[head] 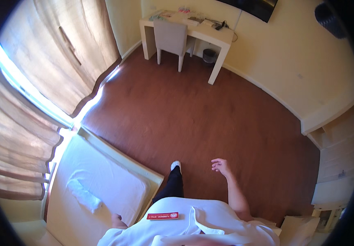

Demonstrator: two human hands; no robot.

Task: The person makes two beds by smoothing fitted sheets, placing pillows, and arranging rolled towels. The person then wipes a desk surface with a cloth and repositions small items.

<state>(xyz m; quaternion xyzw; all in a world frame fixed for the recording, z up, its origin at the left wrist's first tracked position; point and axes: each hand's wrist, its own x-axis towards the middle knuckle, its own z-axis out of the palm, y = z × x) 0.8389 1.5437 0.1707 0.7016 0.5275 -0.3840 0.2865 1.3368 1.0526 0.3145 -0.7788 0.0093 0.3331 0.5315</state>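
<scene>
My right hand hangs over the brown floor, its fingers loosely apart and nothing in them. My left hand is low beside my body, above or against the near part of a bed with a white fitted sheet; whether it touches the sheet I cannot tell. Most of that hand's fingers are hidden. A rolled white towel or cloth lies on the sheet, a little ahead of my left hand. One leg in dark trousers with a white shoe is stretched forward beside the bed's corner.
A pale desk holding papers and cables stands at the far wall, with an upholstered chair before it and a wastebasket underneath. Beige curtains line the left. A wooden bed ledge borders the floor; pale cabinetry stands right.
</scene>
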